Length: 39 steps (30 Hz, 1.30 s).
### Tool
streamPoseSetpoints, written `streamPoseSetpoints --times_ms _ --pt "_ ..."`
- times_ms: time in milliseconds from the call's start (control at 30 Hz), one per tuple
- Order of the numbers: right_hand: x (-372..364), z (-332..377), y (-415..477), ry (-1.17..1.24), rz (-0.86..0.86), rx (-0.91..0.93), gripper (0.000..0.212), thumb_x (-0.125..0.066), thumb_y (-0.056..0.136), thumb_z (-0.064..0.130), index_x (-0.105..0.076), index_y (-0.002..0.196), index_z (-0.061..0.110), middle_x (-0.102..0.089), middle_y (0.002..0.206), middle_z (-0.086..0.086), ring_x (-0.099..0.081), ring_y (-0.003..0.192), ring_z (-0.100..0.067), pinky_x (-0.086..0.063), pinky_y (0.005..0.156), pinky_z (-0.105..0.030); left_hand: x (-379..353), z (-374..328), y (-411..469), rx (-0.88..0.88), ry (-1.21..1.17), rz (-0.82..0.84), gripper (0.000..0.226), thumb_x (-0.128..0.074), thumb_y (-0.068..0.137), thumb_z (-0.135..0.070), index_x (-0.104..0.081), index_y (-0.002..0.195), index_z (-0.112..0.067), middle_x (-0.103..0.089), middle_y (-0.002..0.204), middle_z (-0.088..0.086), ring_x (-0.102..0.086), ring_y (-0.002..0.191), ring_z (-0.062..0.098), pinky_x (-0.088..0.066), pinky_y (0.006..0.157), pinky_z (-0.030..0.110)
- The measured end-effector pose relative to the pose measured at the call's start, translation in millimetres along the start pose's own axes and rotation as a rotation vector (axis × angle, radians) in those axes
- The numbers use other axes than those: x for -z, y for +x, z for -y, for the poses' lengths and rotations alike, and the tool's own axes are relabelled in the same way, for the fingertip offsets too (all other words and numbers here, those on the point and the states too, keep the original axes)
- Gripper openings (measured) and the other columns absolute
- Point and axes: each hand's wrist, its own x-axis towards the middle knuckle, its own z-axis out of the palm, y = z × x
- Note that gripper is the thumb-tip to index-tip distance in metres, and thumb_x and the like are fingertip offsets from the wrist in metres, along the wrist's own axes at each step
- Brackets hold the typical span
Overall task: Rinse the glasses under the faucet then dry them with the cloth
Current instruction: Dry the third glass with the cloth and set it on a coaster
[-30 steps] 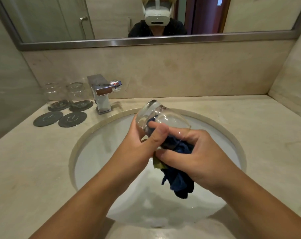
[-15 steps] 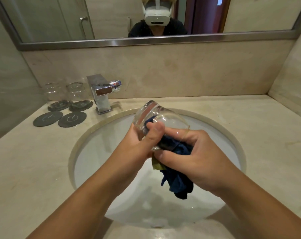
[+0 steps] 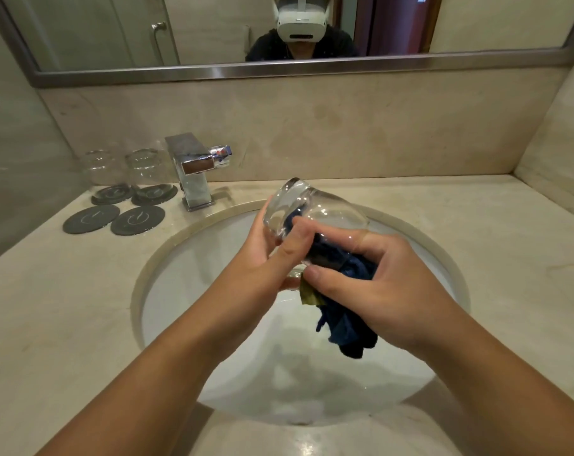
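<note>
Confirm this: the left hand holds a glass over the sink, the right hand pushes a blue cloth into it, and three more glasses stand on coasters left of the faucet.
No: the head view shows two more glasses, not three, on coasters left of the faucet. Otherwise right: the left hand holds a glass over the sink, the right hand pushes the blue cloth into it.

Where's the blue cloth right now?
In the head view, centre frame over the sink: the blue cloth is partly stuffed inside the glass that the left hand holds, its loose end hanging below the right hand that grips it.
</note>
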Motion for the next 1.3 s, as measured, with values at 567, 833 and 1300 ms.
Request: streamPoseSetpoints --times_ms 567,833,1300 --pt "0 -5 -1 0.050 0.056 -0.007 0.049 -0.073 0.093 -0.004 -0.079 0.122 0.035 -0.082 0.111 0.001 -0.079 0.101 -0.022 -0.062 0.088 -0.031 -1 0 -2 -0.033 -0.032 -0.002 0.064 -0.069 0.093 -0.055 -0.050 0.148 -0.029 -0.074 0.131 0.001 -0.071 0.125 0.022 -0.059 0.098 0.038" --pt "-1 -3 -1 0.220 0.100 -0.075 0.052 -0.077 0.088 -0.001 -0.078 0.127 0.033 -0.080 0.117 -0.007 -0.075 0.103 -0.019 -0.062 0.092 -0.037 1 1 -4 -0.046 -0.079 -0.052 0.087 -0.088 0.066 -0.073 -0.065 0.132 -0.022 -0.072 0.135 0.010 -0.068 0.131 0.030 -0.047 0.115 0.065" --pt "3 -5 3 0.301 0.087 -0.159 0.052 -0.079 0.086 -0.003 -0.077 0.128 0.028 -0.078 0.119 -0.018 -0.075 0.104 -0.035 -0.062 0.094 -0.043 -1 8 3 -0.062 -0.069 -0.039 0.122 -0.093 0.058 -0.073 -0.030 0.160 -0.056 -0.065 0.149 0.003 -0.069 0.131 0.024 -0.048 0.116 0.056"
